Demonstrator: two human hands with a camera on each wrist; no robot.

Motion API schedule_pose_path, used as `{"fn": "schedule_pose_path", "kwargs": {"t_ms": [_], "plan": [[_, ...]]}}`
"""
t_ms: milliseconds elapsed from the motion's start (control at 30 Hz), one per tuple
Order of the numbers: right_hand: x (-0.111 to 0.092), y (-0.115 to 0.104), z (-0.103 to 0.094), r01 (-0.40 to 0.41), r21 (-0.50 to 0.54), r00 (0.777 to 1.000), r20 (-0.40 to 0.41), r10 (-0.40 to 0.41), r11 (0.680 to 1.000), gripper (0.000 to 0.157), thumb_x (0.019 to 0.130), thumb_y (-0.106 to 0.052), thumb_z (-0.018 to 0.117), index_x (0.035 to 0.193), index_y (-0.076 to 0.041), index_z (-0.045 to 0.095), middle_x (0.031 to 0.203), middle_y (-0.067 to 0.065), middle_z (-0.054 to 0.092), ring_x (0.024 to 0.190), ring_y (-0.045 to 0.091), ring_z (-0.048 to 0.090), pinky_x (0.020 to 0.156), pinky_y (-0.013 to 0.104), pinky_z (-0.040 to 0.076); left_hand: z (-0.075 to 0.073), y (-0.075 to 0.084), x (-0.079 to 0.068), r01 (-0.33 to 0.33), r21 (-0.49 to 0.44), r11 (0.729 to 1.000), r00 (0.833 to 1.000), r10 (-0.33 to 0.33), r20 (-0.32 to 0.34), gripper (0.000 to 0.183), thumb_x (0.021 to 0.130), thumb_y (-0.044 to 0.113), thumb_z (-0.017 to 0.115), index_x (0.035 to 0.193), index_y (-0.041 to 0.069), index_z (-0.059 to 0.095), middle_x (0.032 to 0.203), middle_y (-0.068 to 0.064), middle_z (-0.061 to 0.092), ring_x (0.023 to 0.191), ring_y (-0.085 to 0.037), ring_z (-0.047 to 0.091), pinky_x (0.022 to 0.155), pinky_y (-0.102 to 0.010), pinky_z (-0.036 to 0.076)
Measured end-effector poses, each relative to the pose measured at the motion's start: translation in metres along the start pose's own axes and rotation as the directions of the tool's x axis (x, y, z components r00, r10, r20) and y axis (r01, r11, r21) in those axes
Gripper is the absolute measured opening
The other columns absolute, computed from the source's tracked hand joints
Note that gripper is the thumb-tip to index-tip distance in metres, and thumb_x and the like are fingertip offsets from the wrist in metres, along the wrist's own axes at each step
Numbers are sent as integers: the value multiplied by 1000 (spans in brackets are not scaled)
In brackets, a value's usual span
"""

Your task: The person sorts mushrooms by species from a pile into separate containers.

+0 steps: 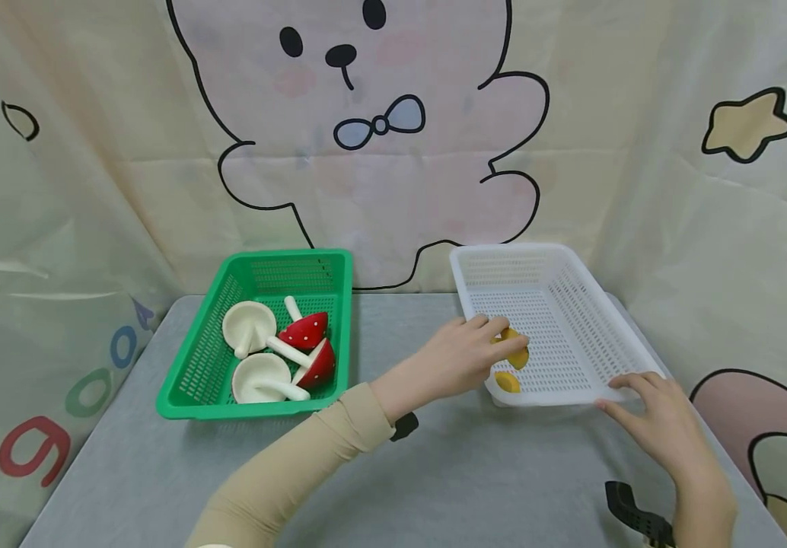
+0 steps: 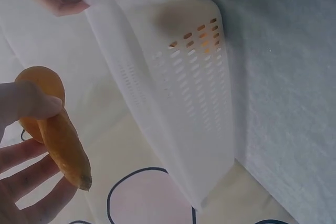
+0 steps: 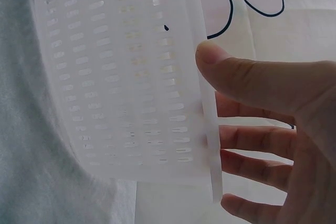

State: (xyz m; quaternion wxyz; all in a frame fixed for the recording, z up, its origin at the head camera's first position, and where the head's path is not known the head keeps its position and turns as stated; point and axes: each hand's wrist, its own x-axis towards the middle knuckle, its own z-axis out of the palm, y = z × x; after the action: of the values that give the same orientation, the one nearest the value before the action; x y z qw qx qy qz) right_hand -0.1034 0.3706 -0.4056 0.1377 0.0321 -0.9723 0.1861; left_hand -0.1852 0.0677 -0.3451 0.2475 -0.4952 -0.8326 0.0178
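Note:
My left hand [image 1: 458, 358] pinches a yellow, banana-like curved toy [image 2: 63, 142] with a dark blunt tip, thumb on one side and fingers on the other. The toy is held over the near left corner of the white basket [image 1: 606, 335], above its rim in the left wrist view. Another yellow piece [image 1: 507, 382] lies inside that corner, showing orange through the slots from outside. On the basket's near right corner, my right hand [image 1: 661, 418] grips the rim, with the thumb [image 3: 215, 56] outside and the fingers reaching over to the inner side.
Left of the white basket stands a green basket [image 1: 250, 411] holding several toy mushrooms [image 1: 303, 332] with red, white-dotted caps and white stems. Both baskets stand on a grey-covered table [image 1: 434, 472]. A printed curtain [image 1: 393, 190] hangs close behind them.

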Motion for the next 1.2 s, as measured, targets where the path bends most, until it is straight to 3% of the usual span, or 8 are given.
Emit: {"fn": "schedule_pose_path", "kwargs": {"t_ms": [233, 467, 700, 967, 1200], "plan": [[-1, 1, -1, -3, 4, 1000, -3, 3, 1000, 37, 77, -29, 79, 100, -3, 66, 103, 28, 62, 93, 48, 50, 75, 59, 37, 1, 1, 25, -58, 4, 998, 995, 57, 86, 42, 87, 8, 56, 122, 32, 52, 106, 8, 54, 78, -9, 49, 54, -19, 34], [-1, -1, -1, -9, 8, 1000, 4, 9, 1000, 38, 79, -31, 78, 101, -2, 65, 105, 29, 61, 94, 46, 49, 75, 58, 37, 6, -3, 48, -118, 39, 992, 972, 107, 209, 48, 92, 13, 55, 135, 32, 47, 121, 7, 52, 86, -10, 52, 55, -19, 34], [-2, -3, 0, -19, 3, 1000, 7, 18, 1000, 36, 78, -29, 79, 100, -3, 66, 103, 29, 62, 92, 45, 50, 74, 57, 38, 18, -5, 67, -103, -2, 995, 955, 99, 279, 49, 94, 10, 51, 137, 33, 47, 124, 6, 51, 90, -10, 53, 58, -19, 40], [-2, -3, -5, -19, -5, 1000, 6, 19, 1000, 37, 79, -30, 78, 101, -4, 65, 104, 27, 61, 91, 44, 50, 73, 56, 38, 32, 1, 87, -84, -37, 996, 910, 92, 405, 48, 97, 13, 49, 140, 33, 42, 132, 6, 45, 98, -9, 50, 64, -19, 43], [-1, -4, -4, -21, -2, 1000, 11, 21, 1000, 37, 78, -30, 78, 100, -3, 66, 105, 28, 62, 93, 45, 51, 74, 57, 38, 41, 4, 92, -68, -37, 997, 903, 77, 423, 49, 98, 19, 54, 142, 35, 41, 136, 7, 45, 108, -10, 51, 73, -21, 48]]}}
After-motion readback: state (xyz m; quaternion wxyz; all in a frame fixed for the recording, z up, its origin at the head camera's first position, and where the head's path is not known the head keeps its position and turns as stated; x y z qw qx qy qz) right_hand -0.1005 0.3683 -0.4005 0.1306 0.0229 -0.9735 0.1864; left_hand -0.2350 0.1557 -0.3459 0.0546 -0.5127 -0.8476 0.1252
